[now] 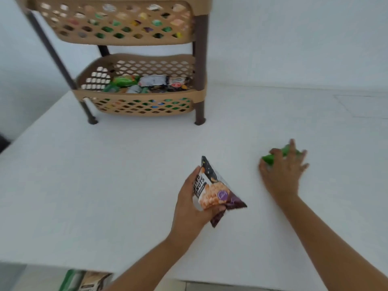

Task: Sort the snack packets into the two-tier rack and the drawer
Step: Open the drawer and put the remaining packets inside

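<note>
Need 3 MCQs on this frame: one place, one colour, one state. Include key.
1. Where does the rack stand?
A. far left of the table
B. on the floor
C. by the right hand

2. What colour is the packet under the right hand?
A. red
B. green
C. blue

3. What is the left hand doing?
A. resting empty
B. holding the peanut packet off the table
C. reaching into the rack

Key: 1 A, its legs rest on the tabletop; 2 B, green shows past the fingers; 3 B, fingers wrap the packet.

peanut packet (pixel 214 190), partly covered print reading "lted", "nuts"
</note>
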Motion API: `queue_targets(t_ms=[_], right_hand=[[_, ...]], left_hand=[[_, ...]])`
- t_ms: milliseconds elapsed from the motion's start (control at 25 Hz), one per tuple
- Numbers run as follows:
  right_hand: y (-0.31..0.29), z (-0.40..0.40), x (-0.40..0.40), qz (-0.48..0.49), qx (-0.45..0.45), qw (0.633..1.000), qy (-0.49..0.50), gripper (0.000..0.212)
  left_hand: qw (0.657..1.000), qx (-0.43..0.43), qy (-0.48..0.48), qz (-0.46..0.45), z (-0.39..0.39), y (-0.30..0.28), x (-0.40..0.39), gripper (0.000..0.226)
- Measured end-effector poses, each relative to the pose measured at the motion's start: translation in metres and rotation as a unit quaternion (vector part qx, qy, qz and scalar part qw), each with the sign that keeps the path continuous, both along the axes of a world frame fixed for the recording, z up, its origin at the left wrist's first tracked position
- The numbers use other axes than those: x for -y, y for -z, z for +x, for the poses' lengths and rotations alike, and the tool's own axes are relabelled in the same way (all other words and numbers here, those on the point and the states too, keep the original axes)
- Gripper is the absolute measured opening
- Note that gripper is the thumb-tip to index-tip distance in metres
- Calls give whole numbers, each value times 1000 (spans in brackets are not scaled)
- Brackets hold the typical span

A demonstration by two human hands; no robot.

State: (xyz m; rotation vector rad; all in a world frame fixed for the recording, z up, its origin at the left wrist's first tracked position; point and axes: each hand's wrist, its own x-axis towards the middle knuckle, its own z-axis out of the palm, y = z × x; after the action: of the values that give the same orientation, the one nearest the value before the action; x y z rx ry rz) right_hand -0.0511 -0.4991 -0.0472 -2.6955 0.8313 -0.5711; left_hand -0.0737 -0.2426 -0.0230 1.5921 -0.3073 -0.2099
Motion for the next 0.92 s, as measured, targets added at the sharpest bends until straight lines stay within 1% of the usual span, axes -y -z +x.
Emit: queue_targets(t_ms=[80,200,320,440,560,680,800,920], right_hand=[[-3,-3,-1,17,-8,999,29,37],[-6,-8,-5,24,18,999,19,30],[-10,-17,-9,76,41,996,21,28],[-14,-31,-33,120,75,990,0,27],[-17,-48,-89,159,120,980,-5,28],[-20,-64,-168,192,144,970,-28,24],[-21,-83,-252,255,164,950,-70,19],[-22,-99,-333,319,173,925,-111,23]], left_hand=[[999,0,-13,30,-15,-6,-41,89],[996,25,-53,67,-29,-14,-100,88],[992,14,-84,95,-45,-13,-155,91],[984,28,-104,142,-62,-9,-208,93],[981,19,-97,164,-71,-2,-262,94],[979,4,-58,194,-78,2,-314,92],[967,-9,5,256,-78,5,-360,91],[945,-14,76,317,-70,16,-405,92]])
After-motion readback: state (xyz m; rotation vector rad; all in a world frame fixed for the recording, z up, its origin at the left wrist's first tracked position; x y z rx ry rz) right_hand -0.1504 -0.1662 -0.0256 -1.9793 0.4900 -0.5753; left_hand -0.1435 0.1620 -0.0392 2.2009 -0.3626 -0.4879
